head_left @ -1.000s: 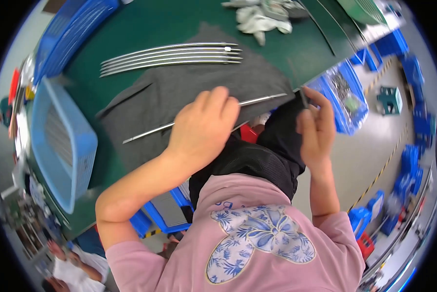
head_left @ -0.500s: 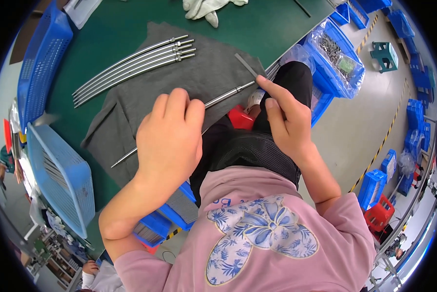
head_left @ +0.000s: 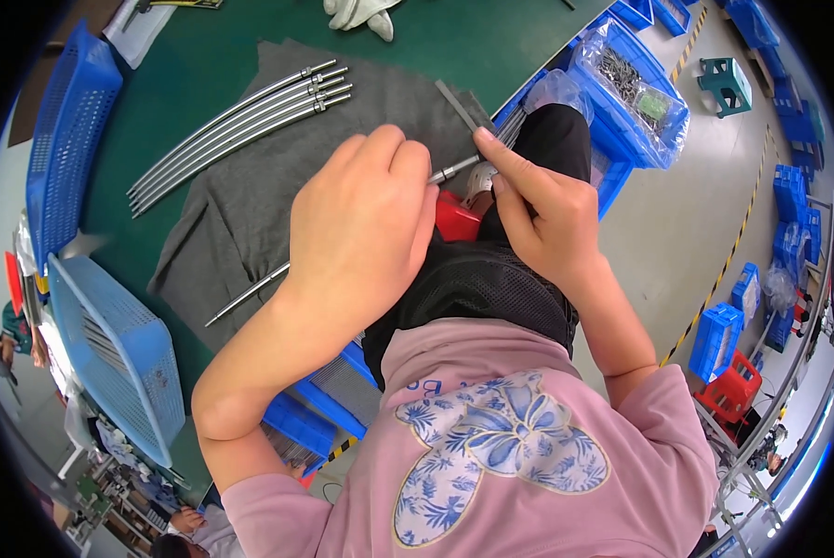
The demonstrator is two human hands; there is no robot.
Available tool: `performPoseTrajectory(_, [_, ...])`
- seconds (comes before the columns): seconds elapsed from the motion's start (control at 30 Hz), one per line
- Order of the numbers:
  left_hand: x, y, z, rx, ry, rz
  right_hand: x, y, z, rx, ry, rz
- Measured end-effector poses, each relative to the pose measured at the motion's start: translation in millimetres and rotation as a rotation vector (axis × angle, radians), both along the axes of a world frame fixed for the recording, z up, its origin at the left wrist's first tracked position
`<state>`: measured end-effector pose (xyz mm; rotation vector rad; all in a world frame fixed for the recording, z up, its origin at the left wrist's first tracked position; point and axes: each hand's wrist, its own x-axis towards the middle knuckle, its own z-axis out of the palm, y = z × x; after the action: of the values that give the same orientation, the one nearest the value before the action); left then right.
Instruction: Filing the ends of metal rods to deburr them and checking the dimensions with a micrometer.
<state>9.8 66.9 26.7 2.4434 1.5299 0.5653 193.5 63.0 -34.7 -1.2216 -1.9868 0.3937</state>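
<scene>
— What is held by the left hand (head_left: 361,232) at this moment?

— A long metal rod (head_left: 250,290) is pinned under it against the grey cloth (head_left: 240,205); the fingers are curled down over the rod, whose far end sticks out just past the fingertips and whose near end runs back beyond the wrist. Whether the rod is truly gripped or only pressed flat cannot be told.

— And the right hand (head_left: 542,209)?

— A thin flat grey strip (head_left: 458,104) is pinched between thumb and forefinger, its lower end brought right beside the rod's fitted tip (head_left: 452,171).

— What has been altered since half a second ago?

— The two hands have been drawn closer together, and the strip has been carried from beyond the rod to its tip. The rod itself has been kept under the left palm. It is judged that work on the rod's end is now being started.

— What lies further out?

— Beyond the left hand's knuckles a bundle of similar rods (head_left: 240,116) is laid side by side on the cloth, well apart from the hands. Blue bins (head_left: 640,93) with bagged small parts are set outside the right hand.
</scene>
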Motion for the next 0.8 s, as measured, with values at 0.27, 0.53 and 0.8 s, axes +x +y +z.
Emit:
performPoseTrajectory(0.27, [-6.2, -0.9, 0.2, -0.177, -0.081, -0.005, 0.9, 1.2, -9.5, -0.003, 0.096, 0.022])
performPoseTrajectory(0.53, [-11.2, 2.5, -24.2, 0.073, -0.325, -0.045, -1.3, -9.0, 5.8, -0.037, 0.174, 0.029])
performPoseTrajectory(0.8, [-11.9, 7.3, -31.8, 0.167, -0.341, -0.068, -10.3, -30.9, -4.1, 0.083, 0.269, 0.041])
